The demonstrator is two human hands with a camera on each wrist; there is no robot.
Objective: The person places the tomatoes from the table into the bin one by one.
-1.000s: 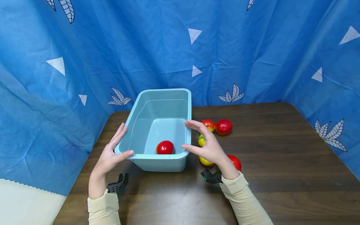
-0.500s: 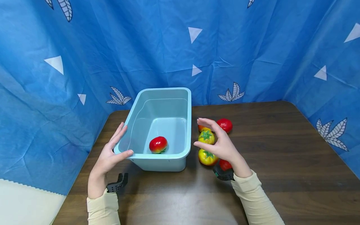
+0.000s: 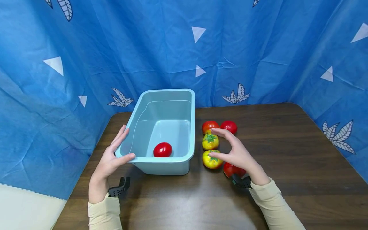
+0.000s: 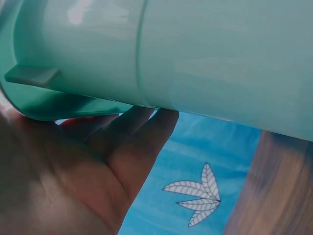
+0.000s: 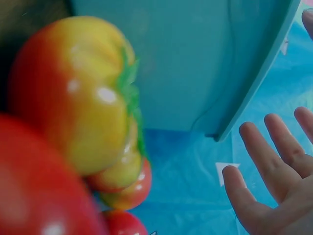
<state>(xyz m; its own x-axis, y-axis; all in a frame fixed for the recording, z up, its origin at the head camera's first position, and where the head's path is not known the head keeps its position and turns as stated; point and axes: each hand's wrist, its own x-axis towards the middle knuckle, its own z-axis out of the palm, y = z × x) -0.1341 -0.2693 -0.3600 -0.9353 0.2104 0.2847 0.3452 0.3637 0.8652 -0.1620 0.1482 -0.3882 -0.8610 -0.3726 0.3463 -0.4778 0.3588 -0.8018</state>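
A pale blue-green plastic basin point(image 3: 161, 160) stands left of centre, with one red tomato point(image 3: 163, 150) on its floor near the front. My left hand point(image 3: 110, 158) holds the basin's near left corner, thumb on the front rim and fingers along the left side; the left wrist view has the fingertips right under the rim. To the right of the basin, my right hand point(image 3: 237, 151) is spread above several tomatoes, holding nothing. Two yellow-red ones with green leafy tops, a back tomato point(image 3: 210, 142) and a front tomato point(image 3: 212, 159), lie between its fingers and the basin.
Behind these lie a red-orange tomato point(image 3: 209, 126) and a dark red tomato point(image 3: 229, 126). Another red tomato point(image 3: 233, 170) sits under my right wrist, partly covered by the wrist camera. A blue curtain point(image 3: 244, 54) borders the brown wooden table point(image 3: 293, 159) at the back and sides.
My right hand has moved from the basin's right rim to the right, over the tomatoes. Inside the basin the tomato has rolled slightly left and turned. The left hand stays at the corner.
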